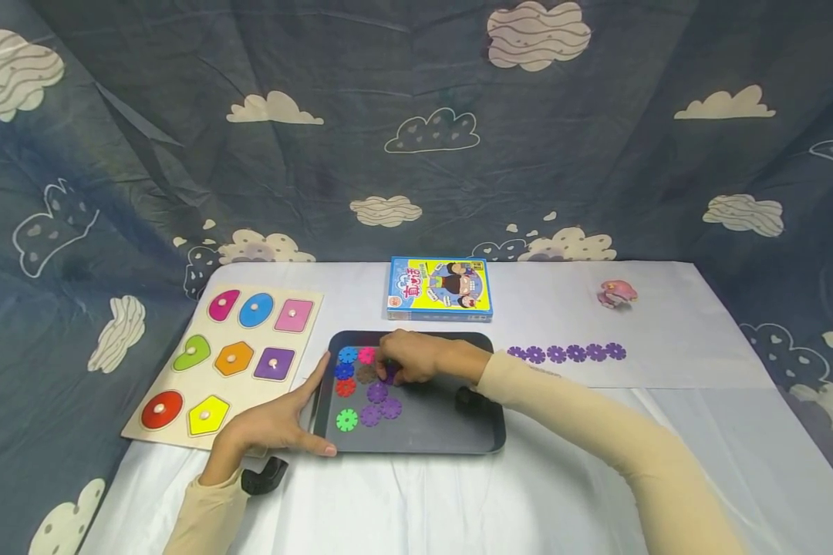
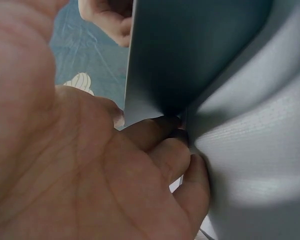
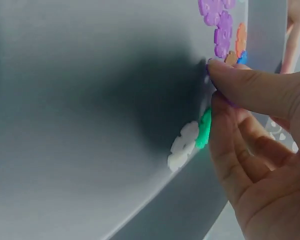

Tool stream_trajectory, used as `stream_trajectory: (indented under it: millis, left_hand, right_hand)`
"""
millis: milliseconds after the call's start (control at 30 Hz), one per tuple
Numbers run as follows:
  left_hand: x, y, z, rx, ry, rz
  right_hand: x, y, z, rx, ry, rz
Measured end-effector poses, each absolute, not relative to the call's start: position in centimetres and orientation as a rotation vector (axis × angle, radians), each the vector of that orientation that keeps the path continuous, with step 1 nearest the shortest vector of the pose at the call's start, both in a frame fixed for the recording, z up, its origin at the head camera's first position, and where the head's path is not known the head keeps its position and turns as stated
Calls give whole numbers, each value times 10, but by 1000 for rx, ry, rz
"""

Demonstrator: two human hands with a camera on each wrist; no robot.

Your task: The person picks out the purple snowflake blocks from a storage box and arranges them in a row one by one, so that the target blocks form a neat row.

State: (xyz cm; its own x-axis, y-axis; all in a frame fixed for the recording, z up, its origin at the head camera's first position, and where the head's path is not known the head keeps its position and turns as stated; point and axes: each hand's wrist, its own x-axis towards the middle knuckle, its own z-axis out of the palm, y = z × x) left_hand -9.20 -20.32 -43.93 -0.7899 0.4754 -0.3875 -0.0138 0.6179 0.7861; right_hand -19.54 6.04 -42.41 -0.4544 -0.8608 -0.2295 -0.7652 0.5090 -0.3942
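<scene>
A dark grey tray (image 1: 430, 432) holds loose flower-shaped discs. My right hand (image 1: 416, 356) is over its back left part, pinching a purple flower-shaped disc (image 1: 389, 373) between thumb and fingers; the fingers mostly cover it in the right wrist view. Several purple discs (image 1: 378, 393) lie just in front of that hand. Green (image 1: 347, 420), red (image 1: 345, 387), brown, pink and blue discs lie around them. A white disc (image 3: 184, 145) shows in the right wrist view. My left hand (image 1: 278, 420) grips the tray's left front corner, fingers bent against its side in the left wrist view.
A row of purple discs (image 1: 557, 354) lies right of the tray. Behind it stands a blue and yellow box (image 1: 440, 289). A wooden shape puzzle board (image 1: 232, 362) lies at the left. A small pink toy (image 1: 617, 294) sits at the back right.
</scene>
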Motion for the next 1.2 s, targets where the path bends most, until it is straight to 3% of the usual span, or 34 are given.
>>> stream_trajectory:
  millis: [833,1200]
  left_hand:
    - [-91,-205,-442,365,2282,1082]
    - [-93,-205,-443,393,2278,1084]
  right_hand:
    - [-198,143,-395,-1212,2461,-840]
    - [-198,211,-390,-906,2613,-1054]
